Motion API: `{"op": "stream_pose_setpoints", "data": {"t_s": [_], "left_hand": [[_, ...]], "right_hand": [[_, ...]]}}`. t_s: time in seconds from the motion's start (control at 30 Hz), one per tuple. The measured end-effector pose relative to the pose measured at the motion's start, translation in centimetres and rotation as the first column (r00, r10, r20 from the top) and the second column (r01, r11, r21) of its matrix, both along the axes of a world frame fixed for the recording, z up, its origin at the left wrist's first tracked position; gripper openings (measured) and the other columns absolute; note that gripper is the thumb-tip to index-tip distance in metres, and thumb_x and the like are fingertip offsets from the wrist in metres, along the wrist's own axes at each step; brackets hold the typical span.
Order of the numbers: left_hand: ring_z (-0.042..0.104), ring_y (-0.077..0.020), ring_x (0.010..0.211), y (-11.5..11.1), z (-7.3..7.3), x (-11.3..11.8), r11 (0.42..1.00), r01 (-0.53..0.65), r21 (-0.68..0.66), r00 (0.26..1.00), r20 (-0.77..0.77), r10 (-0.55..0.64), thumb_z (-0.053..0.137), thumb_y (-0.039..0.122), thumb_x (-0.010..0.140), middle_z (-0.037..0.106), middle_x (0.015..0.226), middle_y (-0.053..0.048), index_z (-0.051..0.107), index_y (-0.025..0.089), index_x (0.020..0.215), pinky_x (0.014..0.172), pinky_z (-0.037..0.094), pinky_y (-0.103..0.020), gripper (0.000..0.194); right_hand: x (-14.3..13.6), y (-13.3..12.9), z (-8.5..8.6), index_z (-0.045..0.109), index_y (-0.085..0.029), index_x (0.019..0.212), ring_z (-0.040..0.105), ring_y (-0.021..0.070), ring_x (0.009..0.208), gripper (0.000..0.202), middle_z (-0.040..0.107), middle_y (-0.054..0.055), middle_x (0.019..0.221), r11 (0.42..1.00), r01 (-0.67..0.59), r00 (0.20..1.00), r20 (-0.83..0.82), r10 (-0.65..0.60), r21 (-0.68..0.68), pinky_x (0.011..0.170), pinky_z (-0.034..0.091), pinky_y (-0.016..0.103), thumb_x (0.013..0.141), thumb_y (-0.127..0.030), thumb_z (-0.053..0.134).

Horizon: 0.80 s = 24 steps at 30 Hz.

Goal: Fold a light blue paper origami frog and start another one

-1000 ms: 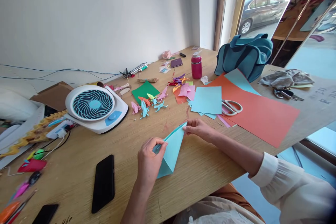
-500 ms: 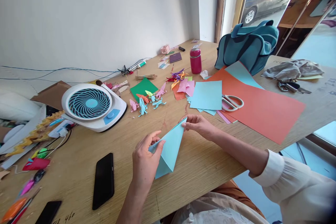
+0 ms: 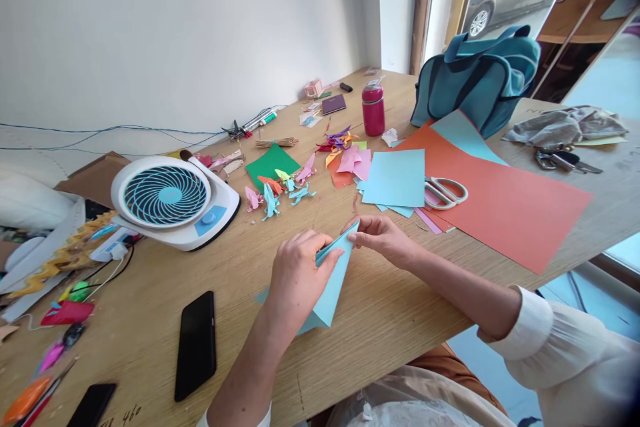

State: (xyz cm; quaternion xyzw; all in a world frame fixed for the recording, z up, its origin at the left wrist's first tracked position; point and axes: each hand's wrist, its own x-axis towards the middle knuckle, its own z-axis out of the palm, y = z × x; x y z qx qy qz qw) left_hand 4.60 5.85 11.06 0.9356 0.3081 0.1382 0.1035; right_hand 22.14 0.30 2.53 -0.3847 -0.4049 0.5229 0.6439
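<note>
A light blue sheet of paper [image 3: 332, 292], folded and partly raised, is between my hands above the wooden table. My left hand [image 3: 303, 280] pinches its upper edge between thumb and fingers and covers part of the sheet. At the paper's top corner, my right hand [image 3: 383, 240] grips with thumb and fingertips. A small blue corner sticks out to the left behind my left hand. Beyond my hands lie a stack of light blue squares [image 3: 394, 178], white-handled scissors [image 3: 447, 193] and several small folded paper figures [image 3: 271, 200].
The white fan [image 3: 175, 203] stands at the left, with a black phone [image 3: 195, 345] nearer me. A pink bottle [image 3: 373, 110] and teal bag [image 3: 473, 83] stand at the back. Orange paper [image 3: 520, 203] covers the right side; keys [image 3: 565, 159] lie beyond it.
My left hand has moved right and up along the paper's edge, closer to my right hand, and now covers more of the sheet. The camera view has shifted slightly.
</note>
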Motion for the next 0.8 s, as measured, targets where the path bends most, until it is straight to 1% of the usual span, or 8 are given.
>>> {"op": "stream_pose_setpoints", "data": {"t_s": [0.17,0.3,0.5,0.63,0.8], "left_hand": [[0.059,-0.0147,0.075,0.12,0.41,0.84,1.000,-0.012,-0.029,1.000,-0.028,0.011,0.067,0.032,0.083,0.065,0.079,0.002,0.066,0.023,0.081,0.065,0.037,-0.027,0.009],[0.057,-0.0132,0.070,0.28,0.49,0.68,0.999,-0.015,-0.046,0.999,-0.050,0.012,0.067,0.030,0.083,0.064,0.075,0.003,0.064,0.022,0.074,0.062,0.034,-0.026,0.012],[0.055,-0.0125,0.062,0.54,0.14,0.29,0.997,-0.049,-0.062,0.997,-0.063,0.045,0.066,0.030,0.083,0.063,0.067,0.004,0.065,0.023,0.067,0.059,0.032,-0.026,0.018],[0.056,-0.0128,0.063,0.67,-0.09,0.21,0.997,-0.039,-0.072,0.999,-0.034,0.036,0.066,0.031,0.083,0.066,0.068,0.003,0.065,0.023,0.067,0.059,0.032,-0.026,0.018],[0.057,-0.0132,0.064,0.73,-0.19,0.05,0.998,-0.040,-0.046,0.998,-0.044,0.038,0.067,0.031,0.083,0.066,0.068,0.003,0.064,0.023,0.066,0.059,0.033,-0.026,0.019]], "right_hand": [[-0.02,-0.08,0.48,0.068,-0.018,0.078,0.054,0.0112,0.064,0.030,0.064,0.000,0.070,1.000,0.014,0.999,-0.029,-0.014,0.010,0.063,0.046,0.024,0.069,-0.044,0.080],[-0.06,-0.19,0.56,0.069,-0.019,0.080,0.056,0.0115,0.067,0.028,0.065,0.000,0.073,1.000,-0.006,1.000,-0.025,0.006,0.024,0.067,0.049,0.026,0.071,-0.043,0.079],[-0.16,-0.27,0.53,0.068,-0.018,0.076,0.056,0.0117,0.068,0.031,0.065,0.000,0.073,0.999,-0.035,0.999,-0.023,0.035,-0.008,0.070,0.049,0.027,0.066,-0.043,0.082],[-0.18,-0.17,0.40,0.068,-0.018,0.078,0.056,0.0118,0.067,0.032,0.065,0.000,0.074,1.000,-0.001,0.999,-0.032,0.001,-0.019,0.068,0.048,0.027,0.067,-0.045,0.081],[-0.27,-0.03,0.21,0.069,-0.018,0.078,0.054,0.0108,0.065,0.028,0.066,0.001,0.076,0.998,0.043,0.998,-0.043,-0.045,-0.040,0.062,0.044,0.025,0.069,-0.042,0.080]]}}
